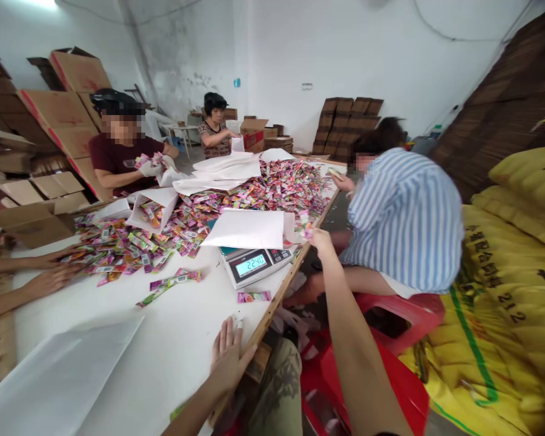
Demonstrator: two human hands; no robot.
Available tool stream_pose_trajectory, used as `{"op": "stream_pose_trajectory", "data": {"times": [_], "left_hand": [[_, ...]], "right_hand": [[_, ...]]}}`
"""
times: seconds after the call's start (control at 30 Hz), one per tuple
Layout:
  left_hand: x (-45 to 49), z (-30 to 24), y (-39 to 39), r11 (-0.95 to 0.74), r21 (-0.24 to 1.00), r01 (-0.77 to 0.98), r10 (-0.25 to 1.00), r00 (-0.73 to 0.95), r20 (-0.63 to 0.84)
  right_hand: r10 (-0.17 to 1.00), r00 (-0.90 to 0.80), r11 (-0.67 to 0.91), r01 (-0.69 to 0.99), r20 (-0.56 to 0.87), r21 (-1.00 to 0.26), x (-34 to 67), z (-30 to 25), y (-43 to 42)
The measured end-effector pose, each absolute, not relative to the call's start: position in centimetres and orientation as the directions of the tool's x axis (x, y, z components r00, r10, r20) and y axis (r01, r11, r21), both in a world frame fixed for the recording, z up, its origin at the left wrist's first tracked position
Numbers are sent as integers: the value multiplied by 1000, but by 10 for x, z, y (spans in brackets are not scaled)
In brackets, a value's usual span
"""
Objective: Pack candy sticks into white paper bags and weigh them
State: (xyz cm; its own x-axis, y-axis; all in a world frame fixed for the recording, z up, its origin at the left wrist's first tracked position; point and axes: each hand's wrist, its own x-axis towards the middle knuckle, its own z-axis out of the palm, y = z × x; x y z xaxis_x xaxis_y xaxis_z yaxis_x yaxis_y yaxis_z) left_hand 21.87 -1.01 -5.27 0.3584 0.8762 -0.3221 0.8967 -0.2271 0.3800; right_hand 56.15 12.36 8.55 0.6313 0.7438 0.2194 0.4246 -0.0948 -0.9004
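Note:
My left hand (227, 351) rests flat on the white tabletop by its wooden edge, fingers stretched out and holding nothing. With my right arm reaching forward, my right hand (320, 238) is closed on a few small colourful sachets (306, 225), near the right end of a white bag (249, 228). That bag lies flat on a digital scale (257, 265), whose lit display reads 2240. One pink and purple sachet (253, 297) lies on the table in front of the scale. A few more loose sachets (175, 280) lie to its left.
A big heap of sachets (290, 181) covers the far table, with white bags (227, 169) stacked on it. Another white bag (63, 369) lies near left. Co-workers sit or stand around the table. A red stool (372, 369) and yellow sacks (504, 290) stand at right.

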Motion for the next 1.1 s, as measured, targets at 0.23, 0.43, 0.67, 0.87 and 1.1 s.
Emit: {"op": "stream_pose_trajectory", "data": {"times": [0.23, 0.43, 0.67, 0.87, 1.1], "left_hand": [[219, -54, -8, -209, 365, 907, 855, 351, -383], [222, -50, -9, -199, 341, 919, 855, 333, -398], [224, -51, -10, -212, 314, 925, 854, 332, -402], [223, -54, -8, -181, 306, 934, 860, 302, -411], [226, -53, -8, -151, 349, 925, 860, 297, -414]], "right_hand": [[434, 884, 304, 38, 174, -952, 576, 26, 36], [56, 945, 268, 296, 321, -917, 539, 33, 6], [274, 591, 243, 720, 759, -649, 499, 181, 109], [469, 570, 303, 613, 675, -729, 538, 142, 125], [667, 717, -7, 277, 202, -961, 590, -30, 97]]}}
